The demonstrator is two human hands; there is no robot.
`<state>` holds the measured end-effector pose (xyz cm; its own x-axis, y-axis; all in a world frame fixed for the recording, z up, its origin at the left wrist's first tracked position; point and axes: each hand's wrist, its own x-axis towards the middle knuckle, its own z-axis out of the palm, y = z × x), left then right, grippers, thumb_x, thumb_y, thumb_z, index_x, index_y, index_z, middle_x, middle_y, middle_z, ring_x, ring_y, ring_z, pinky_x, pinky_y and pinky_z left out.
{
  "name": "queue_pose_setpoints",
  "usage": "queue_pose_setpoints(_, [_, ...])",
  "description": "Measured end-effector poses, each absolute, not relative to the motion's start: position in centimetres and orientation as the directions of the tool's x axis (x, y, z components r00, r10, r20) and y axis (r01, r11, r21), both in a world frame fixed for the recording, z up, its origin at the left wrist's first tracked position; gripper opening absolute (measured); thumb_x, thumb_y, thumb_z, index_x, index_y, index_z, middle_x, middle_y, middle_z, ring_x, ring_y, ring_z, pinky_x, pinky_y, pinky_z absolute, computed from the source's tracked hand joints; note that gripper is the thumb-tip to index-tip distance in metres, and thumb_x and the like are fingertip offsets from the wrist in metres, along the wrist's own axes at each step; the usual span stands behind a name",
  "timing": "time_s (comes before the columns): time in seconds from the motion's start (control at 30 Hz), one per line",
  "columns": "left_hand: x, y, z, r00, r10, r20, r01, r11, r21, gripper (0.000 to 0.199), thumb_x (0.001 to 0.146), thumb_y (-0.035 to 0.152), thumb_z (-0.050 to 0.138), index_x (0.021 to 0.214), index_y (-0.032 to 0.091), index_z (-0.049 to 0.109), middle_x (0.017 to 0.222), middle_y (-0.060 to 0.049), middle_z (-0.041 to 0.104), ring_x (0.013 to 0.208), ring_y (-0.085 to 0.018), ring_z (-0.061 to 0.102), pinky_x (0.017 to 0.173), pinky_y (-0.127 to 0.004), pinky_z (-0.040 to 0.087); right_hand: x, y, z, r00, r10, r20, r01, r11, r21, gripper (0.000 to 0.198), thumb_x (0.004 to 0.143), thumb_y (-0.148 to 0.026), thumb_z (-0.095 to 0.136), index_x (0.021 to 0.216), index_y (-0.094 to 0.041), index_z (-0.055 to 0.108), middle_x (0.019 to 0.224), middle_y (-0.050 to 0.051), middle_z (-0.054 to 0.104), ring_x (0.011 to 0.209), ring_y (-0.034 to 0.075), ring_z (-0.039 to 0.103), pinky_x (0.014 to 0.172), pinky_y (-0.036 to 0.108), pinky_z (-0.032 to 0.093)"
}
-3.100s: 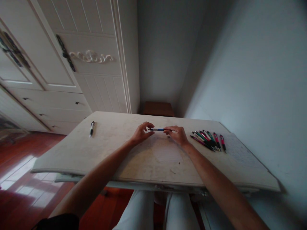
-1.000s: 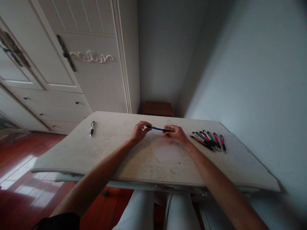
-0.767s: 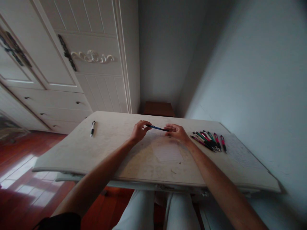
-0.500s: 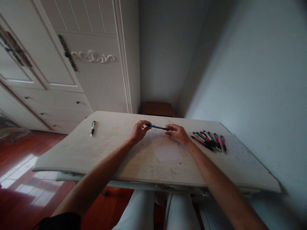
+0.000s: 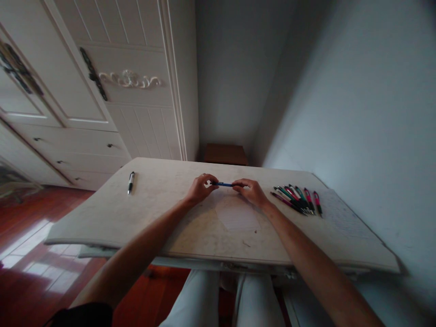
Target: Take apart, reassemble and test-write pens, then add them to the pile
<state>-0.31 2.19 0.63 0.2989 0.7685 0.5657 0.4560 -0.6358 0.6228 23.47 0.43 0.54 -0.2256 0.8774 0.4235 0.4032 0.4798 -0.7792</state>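
Observation:
A blue pen with dark ends lies sideways between my two hands, just above the desk. My left hand pinches its left end between thumb and fingers. On the other end, the fingers of my right hand are closed round the pen's dark part. Beneath it a small lined sheet of paper rests on the desk. To the right of my right hand lies a loose group of several pens in green, pink, purple and white with black grips.
A white-and-black pen lies alone at the left of the white desk. Written paper lies at the right edge, beside the wall. A white wardrobe stands behind on the left, and a brown wooden box-like piece beyond the desk.
The pen has come down slightly and turned from slanted to nearly level. My right hand's fingers have closed more on its end, and both hands have shifted a little.

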Motion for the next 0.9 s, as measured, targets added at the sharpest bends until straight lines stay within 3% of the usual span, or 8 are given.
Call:
queue_pose_setpoints(0.2, [-0.20,2.09,0.45,0.328,0.764,0.556,0.434,-0.645,0.629,0.014,0.075,0.027,0.072,0.086,0.020,0.067,0.082,-0.002,0.069,0.076,-0.016,0.060,0.066,-0.028,0.048,23.14,0.33,0.55,-0.216,0.845,0.489,0.519,0.523,-0.676,0.015,0.080,-0.026,0.061,0.082,-0.020,0.074,0.085,0.007,0.074,0.081,0.022,0.067,0.079,0.034,0.051])
queue_pose_setpoints(0.37, [0.17,1.46,0.96,0.319,0.783,0.534,0.382,-0.621,0.684,0.037,0.071,0.045,0.075,0.094,0.018,0.065,0.090,-0.004,0.070,0.079,-0.017,0.061,0.069,-0.028,0.048,23.05,0.34,0.42,-0.185,0.810,0.556,0.596,0.542,-0.592,0.017,0.083,-0.022,0.057,0.083,-0.020,0.074,0.084,0.007,0.074,0.079,0.022,0.067,0.078,0.033,0.050])
queue_pose_setpoints(0.43, [0.28,1.30,1.13,0.297,0.809,0.507,0.378,-0.587,0.716,0.041,0.075,0.051,0.070,0.099,0.017,0.064,0.089,-0.005,0.069,0.078,-0.017,0.061,0.068,-0.028,0.047,23.05,0.36,0.43,-0.190,0.802,0.567,0.620,0.546,-0.564,0.017,0.083,-0.022,0.057,0.083,-0.021,0.075,0.082,0.007,0.074,0.078,0.023,0.068,0.077,0.033,0.050])
queue_pose_setpoints(0.53, [0.29,1.42,1.19,0.301,0.852,0.429,0.409,-0.522,0.748,0.041,0.082,0.055,0.058,0.086,0.016,0.066,0.076,-0.004,0.068,0.067,-0.015,0.058,0.060,-0.026,0.044,23.11,0.44,0.40,-0.204,0.798,0.567,0.660,0.540,-0.522,0.017,0.083,-0.021,0.058,0.082,-0.022,0.075,0.080,0.006,0.075,0.079,0.023,0.069,0.077,0.033,0.049])
queue_pose_setpoints(0.63, [0.16,1.80,1.07,0.334,0.871,0.361,0.437,-0.482,0.759,0.043,0.083,0.057,0.056,0.075,0.015,0.067,0.066,-0.002,0.066,0.059,-0.013,0.053,0.055,-0.025,0.041,23.24,0.57,0.27,-0.220,0.795,0.565,0.697,0.533,-0.479,0.020,0.083,-0.019,0.057,0.077,-0.024,0.076,0.080,0.004,0.076,0.079,0.023,0.069,0.079,0.033,0.048])
queue_pose_setpoints(0.9, [0.07,2.22,0.54,0.317,0.838,0.444,0.407,-0.543,0.734,0.034,0.077,0.050,0.067,0.084,0.017,0.071,0.073,-0.003,0.069,0.065,-0.014,0.056,0.064,-0.026,0.047,23.40,0.69,-0.17,-0.281,0.781,0.557,0.748,0.542,-0.383,0.023,0.082,-0.014,0.055,0.080,-0.024,0.075,0.077,0.002,0.076,0.079,0.021,0.070,0.079,0.032,0.046])
